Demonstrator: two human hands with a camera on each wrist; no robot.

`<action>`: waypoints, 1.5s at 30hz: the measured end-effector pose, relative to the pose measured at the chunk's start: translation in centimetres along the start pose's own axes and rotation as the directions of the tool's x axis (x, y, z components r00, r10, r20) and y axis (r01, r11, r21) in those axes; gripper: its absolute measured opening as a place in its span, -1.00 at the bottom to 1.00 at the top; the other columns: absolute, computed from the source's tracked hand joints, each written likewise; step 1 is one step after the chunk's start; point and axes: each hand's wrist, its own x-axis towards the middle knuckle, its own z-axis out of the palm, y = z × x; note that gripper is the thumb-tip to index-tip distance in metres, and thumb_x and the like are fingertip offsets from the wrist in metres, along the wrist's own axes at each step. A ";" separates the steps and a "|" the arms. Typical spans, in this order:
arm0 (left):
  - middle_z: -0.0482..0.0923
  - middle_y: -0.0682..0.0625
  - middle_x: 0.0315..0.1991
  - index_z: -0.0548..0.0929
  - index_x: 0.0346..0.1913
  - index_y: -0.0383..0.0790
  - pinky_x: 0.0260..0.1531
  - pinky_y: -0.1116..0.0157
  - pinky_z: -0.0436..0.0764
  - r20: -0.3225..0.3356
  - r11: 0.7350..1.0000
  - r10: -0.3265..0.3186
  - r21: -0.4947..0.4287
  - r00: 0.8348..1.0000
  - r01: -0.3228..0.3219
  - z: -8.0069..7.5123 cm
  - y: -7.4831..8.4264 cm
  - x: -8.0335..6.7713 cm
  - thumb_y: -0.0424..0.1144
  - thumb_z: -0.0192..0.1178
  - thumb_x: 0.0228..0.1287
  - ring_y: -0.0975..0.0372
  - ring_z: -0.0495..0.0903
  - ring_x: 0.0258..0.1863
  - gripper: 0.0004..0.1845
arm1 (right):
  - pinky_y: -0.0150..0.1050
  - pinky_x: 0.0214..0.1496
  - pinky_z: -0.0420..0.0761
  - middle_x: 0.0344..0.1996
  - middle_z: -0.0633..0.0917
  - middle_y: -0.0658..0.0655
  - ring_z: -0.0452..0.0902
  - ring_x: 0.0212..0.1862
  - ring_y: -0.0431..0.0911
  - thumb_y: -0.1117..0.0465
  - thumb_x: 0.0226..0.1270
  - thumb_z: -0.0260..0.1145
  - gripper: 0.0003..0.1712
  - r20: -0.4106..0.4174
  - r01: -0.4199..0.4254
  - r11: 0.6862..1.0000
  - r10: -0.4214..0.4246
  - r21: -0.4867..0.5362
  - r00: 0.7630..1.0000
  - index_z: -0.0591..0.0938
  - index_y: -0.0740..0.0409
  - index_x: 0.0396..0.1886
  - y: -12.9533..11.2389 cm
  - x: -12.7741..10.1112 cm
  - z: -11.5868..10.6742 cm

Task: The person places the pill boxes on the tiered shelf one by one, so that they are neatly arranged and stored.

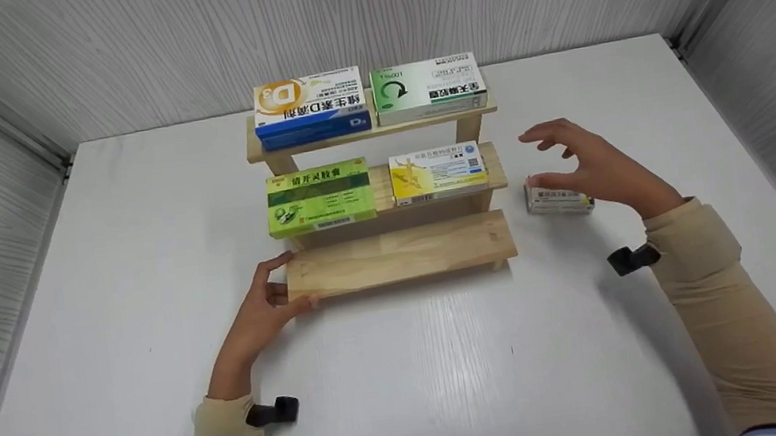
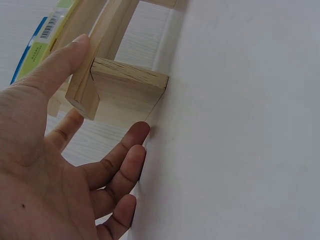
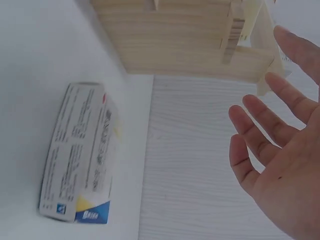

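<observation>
Print covers the small white box [image 1: 557, 200], too blurred to read; it lies on the white surface [image 1: 144, 277] just right of the wooden step shelf [image 1: 400, 253]. Above it hovers the right hand [image 1: 592, 163], fingers spread and slightly bent, holding nothing. The left hand [image 1: 262, 311] rests straight fingers on the shelf's bottom-left corner. A top-step box [image 1: 309, 107] shows "D3".

On the top shelf of the wooden rack [image 1: 400, 253], a large "D3" is printed, upside down, on the blue and white box [image 1: 310, 107], and "100%" on the green and white box [image 1: 428, 87] beside it. The other boxes' print cannot be read.
</observation>
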 end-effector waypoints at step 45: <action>0.42 -0.25 -0.04 0.08 0.38 0.07 -0.18 0.29 0.38 0.029 0.999 0.010 -0.034 1.000 -0.009 -0.2 2.0 -1.2 -0.10 0.35 0.06 0.09 0.46 -0.10 -0.13 | 0.10 0.09 0.26 0.16 0.24 0.36 0.20 0.13 0.18 0.12 0.22 0.28 -0.22 0.213 -0.288 0.950 0.309 -0.125 0.927 0.15 0.25 0.34 8.5 -2.7 -0.4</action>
